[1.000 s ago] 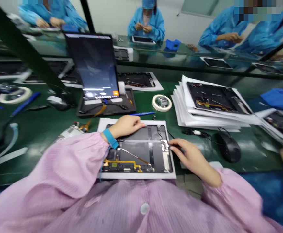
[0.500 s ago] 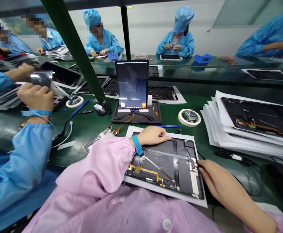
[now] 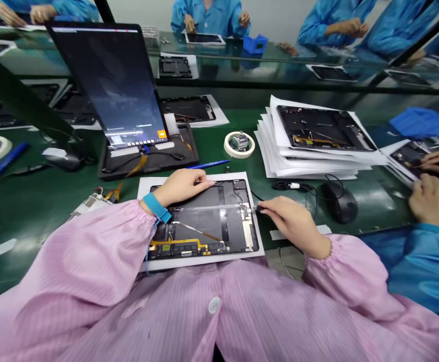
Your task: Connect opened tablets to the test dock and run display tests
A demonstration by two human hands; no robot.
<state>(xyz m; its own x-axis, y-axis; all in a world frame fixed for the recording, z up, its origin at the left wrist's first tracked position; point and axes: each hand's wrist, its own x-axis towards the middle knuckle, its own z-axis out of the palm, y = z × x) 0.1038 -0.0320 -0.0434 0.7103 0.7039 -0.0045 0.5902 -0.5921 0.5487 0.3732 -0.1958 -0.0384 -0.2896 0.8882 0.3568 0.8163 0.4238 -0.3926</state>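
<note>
An opened tablet chassis point(image 3: 208, 221) lies on a white sheet point(image 3: 144, 186) right in front of me, with black panels, a yellow flex cable and a silvery strip across it. My left hand point(image 3: 182, 186) rests on its upper left edge, fingers curled and pressed down on the frame. My right hand point(image 3: 291, 221) sits at the chassis's right edge, fingers pinched on a thin dark tool or cable whose tip touches the small connector board there. Both sleeves are pink, and a blue wrist strap point(image 3: 157, 207) is on my left wrist.
An upright lit tablet point(image 3: 110, 85) stands in a black tray behind. A tape roll point(image 3: 239, 145), a blue pen point(image 3: 208, 164), a stack of chassis on paper point(image 3: 317, 141) and a black mouse point(image 3: 340, 201) lie to the right. A co-worker's blue sleeve and hands point(image 3: 430, 196) work at far right.
The view swung back to the right and down from the left neighbour. My right hand has closed in on the chassis's right edge with fingers pinched. My left hand has stayed on the top edge.
</note>
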